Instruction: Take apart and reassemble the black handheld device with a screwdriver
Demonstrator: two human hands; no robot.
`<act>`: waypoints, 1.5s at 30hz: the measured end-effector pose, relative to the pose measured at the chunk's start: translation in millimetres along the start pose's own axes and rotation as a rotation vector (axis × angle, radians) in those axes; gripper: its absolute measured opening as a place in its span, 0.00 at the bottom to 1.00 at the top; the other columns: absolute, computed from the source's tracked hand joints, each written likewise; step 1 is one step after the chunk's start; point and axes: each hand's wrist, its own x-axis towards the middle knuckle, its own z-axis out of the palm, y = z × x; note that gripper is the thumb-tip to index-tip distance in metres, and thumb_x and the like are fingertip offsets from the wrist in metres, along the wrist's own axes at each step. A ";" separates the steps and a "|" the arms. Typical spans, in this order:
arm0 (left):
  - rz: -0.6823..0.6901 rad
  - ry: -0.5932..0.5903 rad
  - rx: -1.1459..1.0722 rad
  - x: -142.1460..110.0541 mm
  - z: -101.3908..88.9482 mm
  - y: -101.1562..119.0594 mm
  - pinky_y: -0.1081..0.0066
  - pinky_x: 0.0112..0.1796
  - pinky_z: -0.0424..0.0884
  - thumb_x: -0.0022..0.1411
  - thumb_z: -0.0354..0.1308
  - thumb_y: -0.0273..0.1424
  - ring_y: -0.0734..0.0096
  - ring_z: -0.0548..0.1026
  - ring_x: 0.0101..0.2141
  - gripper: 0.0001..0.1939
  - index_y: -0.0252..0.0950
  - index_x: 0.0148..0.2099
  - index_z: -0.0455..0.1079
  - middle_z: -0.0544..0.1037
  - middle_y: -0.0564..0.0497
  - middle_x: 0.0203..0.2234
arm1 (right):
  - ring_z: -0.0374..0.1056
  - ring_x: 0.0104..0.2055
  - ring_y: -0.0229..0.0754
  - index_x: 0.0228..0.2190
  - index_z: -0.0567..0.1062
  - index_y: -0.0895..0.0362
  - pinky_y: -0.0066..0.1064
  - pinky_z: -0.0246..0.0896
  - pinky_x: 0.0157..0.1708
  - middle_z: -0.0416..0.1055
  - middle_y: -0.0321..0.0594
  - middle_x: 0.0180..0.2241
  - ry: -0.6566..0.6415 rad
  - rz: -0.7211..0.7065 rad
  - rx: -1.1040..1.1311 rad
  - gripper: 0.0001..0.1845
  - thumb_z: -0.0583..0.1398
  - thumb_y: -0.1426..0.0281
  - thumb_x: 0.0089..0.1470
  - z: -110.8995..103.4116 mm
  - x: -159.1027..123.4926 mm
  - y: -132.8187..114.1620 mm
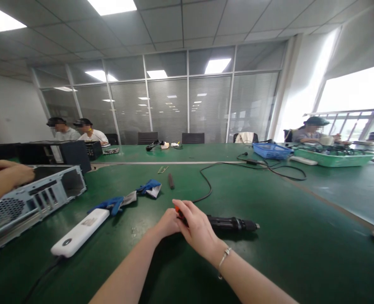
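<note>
The driver is laid on the green tabletop, its body to the right of the right grip and its tip pointed away from it; its rear end is hidden behind that hand. By the thumb and fingers of the right grip a small orange part is pinched. Against it, just to the left, the left grip is brought in; its fingertips are covered, so whether they are spread or pressed together cannot be told. A bracelet is worn behind the right grip, on the wrist.

Just beyond the grips a black cord is seen, curved away to the far right; its near end is lost behind the fingers. Farther beyond, slightly left, a brown stick is laid, with thin brackets just past it. To the left of the left grip, blue-and-grey gloves are crumpled, one end touched by a white strip. At the far left an open metal case is placed, with a co-worker's hand held over it; a black case is set behind.

Well to the right, beyond the grips, a blue basket and a filled green basket are stood near each other. Across the tabletop, people in caps are seated.
</note>
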 end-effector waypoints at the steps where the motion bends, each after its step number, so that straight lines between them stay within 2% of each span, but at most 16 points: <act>1: 0.013 -0.002 0.006 -0.3 0.1 -0.2 0.73 0.34 0.67 0.47 0.62 0.25 0.66 0.72 0.30 0.04 0.31 0.29 0.75 0.76 0.52 0.24 | 0.68 0.43 0.45 0.57 0.62 0.52 0.38 0.68 0.43 0.68 0.46 0.44 0.008 0.003 -0.033 0.27 0.53 0.78 0.58 0.0 -0.2 0.1; 4: 0.058 -0.021 0.031 -2.1 -0.4 0.6 0.74 0.33 0.67 0.46 0.64 0.27 0.66 0.73 0.30 0.05 0.30 0.29 0.75 0.76 0.52 0.24 | 0.69 0.39 0.44 0.57 0.63 0.51 0.36 0.69 0.39 0.70 0.44 0.40 0.007 -0.001 -0.028 0.26 0.50 0.79 0.59 -0.2 -0.5 0.6; 7: 0.078 -0.014 0.056 -3.5 0.3 2.8 0.73 0.35 0.68 0.48 0.63 0.27 0.63 0.74 0.33 0.08 0.28 0.33 0.75 0.78 0.49 0.28 | 0.68 0.45 0.42 0.60 0.57 0.50 0.34 0.69 0.45 0.69 0.44 0.45 -0.009 -0.024 0.085 0.31 0.48 0.82 0.58 0.0 -1.7 -0.6; 9: 0.081 -0.002 0.071 -3.7 1.8 4.7 0.73 0.36 0.68 0.51 0.61 0.26 0.62 0.74 0.34 0.09 0.28 0.36 0.76 0.78 0.48 0.30 | 0.68 0.47 0.43 0.60 0.58 0.50 0.35 0.68 0.46 0.68 0.45 0.47 0.007 -0.027 0.084 0.30 0.50 0.81 0.58 1.0 -3.1 -0.9; 12: 0.081 -0.002 0.079 -3.5 3.0 7.6 0.73 0.35 0.67 0.52 0.61 0.27 0.64 0.74 0.33 0.08 0.30 0.36 0.76 0.79 0.48 0.31 | 0.69 0.43 0.43 0.58 0.62 0.50 0.36 0.69 0.43 0.69 0.44 0.44 0.048 0.003 0.029 0.27 0.51 0.78 0.59 2.1 -5.5 3.5; 14: 0.087 -0.011 0.076 -4.0 2.4 9.4 0.74 0.34 0.67 0.52 0.64 0.29 0.65 0.75 0.32 0.07 0.31 0.34 0.76 0.79 0.50 0.30 | 0.69 0.41 0.42 0.60 0.60 0.49 0.34 0.70 0.41 0.69 0.43 0.43 0.069 0.010 0.040 0.28 0.50 0.78 0.60 1.0 -7.4 9.4; 18: 0.129 -0.050 0.005 -5.5 1.0 11.9 0.76 0.34 0.67 0.53 0.65 0.33 0.68 0.74 0.31 0.09 0.33 0.34 0.77 0.79 0.53 0.29 | 0.69 0.44 0.43 0.62 0.55 0.48 0.34 0.69 0.42 0.69 0.44 0.46 0.082 -0.037 0.065 0.30 0.51 0.77 0.61 -4.5 -11.8 18.3; 23: 0.162 -0.053 0.008 -4.6 2.2 14.8 0.76 0.33 0.66 0.53 0.66 0.34 0.68 0.74 0.32 0.09 0.33 0.35 0.77 0.78 0.53 0.30 | 0.67 0.47 0.41 0.62 0.54 0.46 0.34 0.67 0.45 0.67 0.43 0.48 0.093 -0.114 0.122 0.31 0.50 0.79 0.61 -7.8 -8.6 8.9; 26: 0.173 -0.063 0.036 -4.1 -0.3 18.5 0.76 0.34 0.65 0.54 0.66 0.36 0.68 0.74 0.32 0.11 0.33 0.37 0.77 0.78 0.53 0.30 | 0.67 0.48 0.41 0.62 0.54 0.45 0.34 0.67 0.46 0.66 0.43 0.49 0.188 -0.148 0.137 0.31 0.51 0.79 0.61 -12.9 -3.1 5.7; 30: 0.205 -0.113 0.055 -5.1 -8.9 22.7 0.76 0.34 0.62 0.52 0.68 0.40 0.68 0.74 0.34 0.16 0.38 0.42 0.77 0.78 0.56 0.30 | 0.70 0.43 0.41 0.62 0.56 0.46 0.37 0.68 0.46 0.69 0.42 0.45 0.393 0.052 0.067 0.30 0.54 0.75 0.61 -29.8 -4.5 25.4; 33: 0.175 -0.141 0.011 -5.9 -15.0 21.6 0.77 0.34 0.61 0.51 0.68 0.38 0.67 0.75 0.35 0.16 0.39 0.43 0.77 0.78 0.56 0.31 | 0.71 0.40 0.42 0.62 0.57 0.49 0.39 0.69 0.44 0.70 0.42 0.44 0.464 0.237 0.078 0.30 0.57 0.70 0.60 -40.9 -11.4 45.1; 35: 0.147 -0.162 -0.038 -5.8 -17.4 19.5 0.77 0.34 0.62 0.51 0.68 0.37 0.68 0.75 0.34 0.16 0.39 0.44 0.77 0.78 0.56 0.31 | 0.71 0.40 0.42 0.62 0.56 0.50 0.39 0.70 0.44 0.70 0.42 0.44 0.484 0.310 0.122 0.31 0.58 0.68 0.59 -42.8 -14.9 52.1; 37: 0.123 -0.178 -0.071 -5.2 -18.6 18.2 0.77 0.33 0.62 0.51 0.69 0.36 0.68 0.74 0.33 0.17 0.38 0.43 0.77 0.78 0.57 0.30 | 0.71 0.40 0.42 0.62 0.56 0.51 0.39 0.70 0.44 0.70 0.42 0.44 0.480 0.328 0.166 0.31 0.58 0.67 0.59 -40.5 -16.3 53.5; 40: 0.090 -0.174 -0.065 -4.8 -19.1 19.3 0.77 0.31 0.61 0.49 0.69 0.36 0.68 0.73 0.31 0.18 0.36 0.43 0.78 0.77 0.57 0.28 | 0.71 0.41 0.42 0.61 0.57 0.51 0.38 0.70 0.45 0.70 0.43 0.44 0.439 0.280 0.176 0.29 0.57 0.68 0.60 -33.3 -16.1 48.8; 45: 0.108 -0.151 -0.006 -6.4 -18.3 25.3 0.76 0.32 0.63 0.51 0.68 0.37 0.67 0.73 0.31 0.16 0.36 0.42 0.78 0.78 0.55 0.29 | 0.69 0.45 0.43 0.60 0.58 0.49 0.37 0.67 0.47 0.69 0.42 0.46 0.245 0.140 0.067 0.27 0.52 0.74 0.61 -26.3 -14.1 33.9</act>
